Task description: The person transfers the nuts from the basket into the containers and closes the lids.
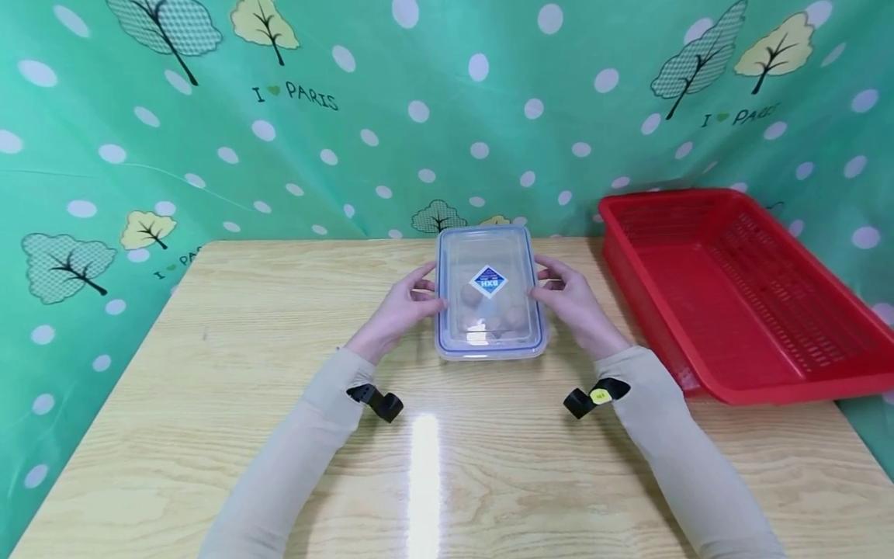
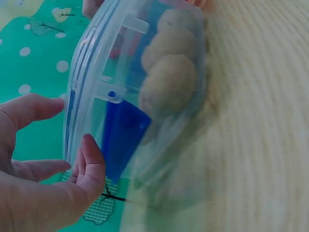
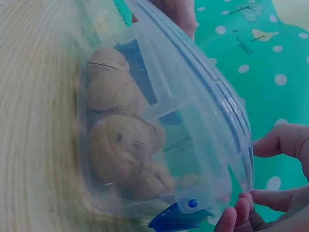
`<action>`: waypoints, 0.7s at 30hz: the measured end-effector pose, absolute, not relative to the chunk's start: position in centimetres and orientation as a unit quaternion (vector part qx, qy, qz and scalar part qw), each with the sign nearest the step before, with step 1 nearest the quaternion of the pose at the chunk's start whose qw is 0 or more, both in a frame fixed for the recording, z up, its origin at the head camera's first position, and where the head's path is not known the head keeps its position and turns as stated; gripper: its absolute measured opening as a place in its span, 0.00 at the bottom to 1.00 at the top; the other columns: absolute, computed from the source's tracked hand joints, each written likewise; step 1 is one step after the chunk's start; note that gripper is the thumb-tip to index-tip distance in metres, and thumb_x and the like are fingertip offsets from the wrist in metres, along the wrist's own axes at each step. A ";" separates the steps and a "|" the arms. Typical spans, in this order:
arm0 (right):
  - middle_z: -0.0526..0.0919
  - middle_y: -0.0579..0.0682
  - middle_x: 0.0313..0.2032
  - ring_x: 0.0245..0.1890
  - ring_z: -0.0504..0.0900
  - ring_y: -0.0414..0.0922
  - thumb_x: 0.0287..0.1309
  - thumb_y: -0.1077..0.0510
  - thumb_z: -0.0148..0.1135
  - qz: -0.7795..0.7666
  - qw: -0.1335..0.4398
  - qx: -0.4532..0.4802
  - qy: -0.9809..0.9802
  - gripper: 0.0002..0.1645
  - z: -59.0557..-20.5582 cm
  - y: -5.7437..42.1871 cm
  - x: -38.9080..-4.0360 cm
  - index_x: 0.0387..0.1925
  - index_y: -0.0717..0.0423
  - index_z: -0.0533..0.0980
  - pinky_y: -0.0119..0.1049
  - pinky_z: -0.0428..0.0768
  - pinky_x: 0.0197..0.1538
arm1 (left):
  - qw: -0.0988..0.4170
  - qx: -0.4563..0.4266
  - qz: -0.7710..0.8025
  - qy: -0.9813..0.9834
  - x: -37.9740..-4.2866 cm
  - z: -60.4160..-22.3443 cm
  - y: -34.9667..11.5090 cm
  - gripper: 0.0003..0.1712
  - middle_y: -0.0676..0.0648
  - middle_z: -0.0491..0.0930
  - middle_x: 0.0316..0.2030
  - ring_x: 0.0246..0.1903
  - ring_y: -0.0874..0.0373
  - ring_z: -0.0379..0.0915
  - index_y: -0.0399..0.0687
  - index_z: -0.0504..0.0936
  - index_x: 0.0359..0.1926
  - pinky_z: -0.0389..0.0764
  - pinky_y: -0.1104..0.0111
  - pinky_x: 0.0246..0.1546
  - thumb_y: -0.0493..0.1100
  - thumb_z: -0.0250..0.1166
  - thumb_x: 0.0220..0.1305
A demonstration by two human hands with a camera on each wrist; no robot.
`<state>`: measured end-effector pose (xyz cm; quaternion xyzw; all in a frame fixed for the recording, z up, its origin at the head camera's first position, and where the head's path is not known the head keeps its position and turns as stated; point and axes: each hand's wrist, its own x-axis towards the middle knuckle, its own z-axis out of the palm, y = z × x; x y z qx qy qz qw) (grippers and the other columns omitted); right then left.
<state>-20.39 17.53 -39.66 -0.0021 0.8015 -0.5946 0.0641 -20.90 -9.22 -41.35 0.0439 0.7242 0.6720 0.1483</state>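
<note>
A clear plastic food container [image 2: 193, 108] stands on the table, with several walnuts [image 3: 113, 145] visible through its wall. On top lies its see-through lid [image 1: 480, 247], which has a blue seal line and a diamond-shaped label [image 1: 488, 282]. The left hand [image 1: 401, 309] holds the lid's left edge between thumb and fingers. At the opposite edge, the right hand [image 1: 574, 304] pinches the lid in the same manner. Blue latches [image 2: 123, 137] show at the sides in the wrist views. Whether the lid is fully seated cannot be told.
A large red plastic basket [image 1: 656, 326] stands at the right of the wooden table [image 1: 279, 303], close to the right forearm. Behind the table hangs a green dotted cloth [image 1: 391, 85]. Each wrist carries a small black camera [image 1: 386, 404].
</note>
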 end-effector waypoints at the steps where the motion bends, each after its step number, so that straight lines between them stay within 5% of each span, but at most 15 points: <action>1: 0.67 0.61 0.53 0.47 0.67 0.49 0.60 0.66 0.57 -0.595 0.061 -0.004 0.802 0.37 -39.6 17.5 -20.4 0.71 0.59 0.60 0.29 0.72 0.44 | 0.145 0.042 0.669 0.728 -20.9 -41.2 -9.2 0.45 0.38 0.66 0.53 0.45 0.52 0.69 0.44 0.55 0.74 0.79 0.66 0.48 0.27 0.63 0.57; 21: 0.63 0.63 0.58 0.50 0.68 0.48 0.61 0.64 0.52 -0.643 0.104 0.009 0.759 0.38 -41.6 18.5 -21.5 0.72 0.58 0.56 0.28 0.76 0.46 | 0.162 0.040 0.658 0.735 -22.2 -41.7 -8.5 0.43 0.37 0.65 0.52 0.43 0.49 0.74 0.46 0.53 0.74 0.82 0.61 0.46 0.31 0.62 0.61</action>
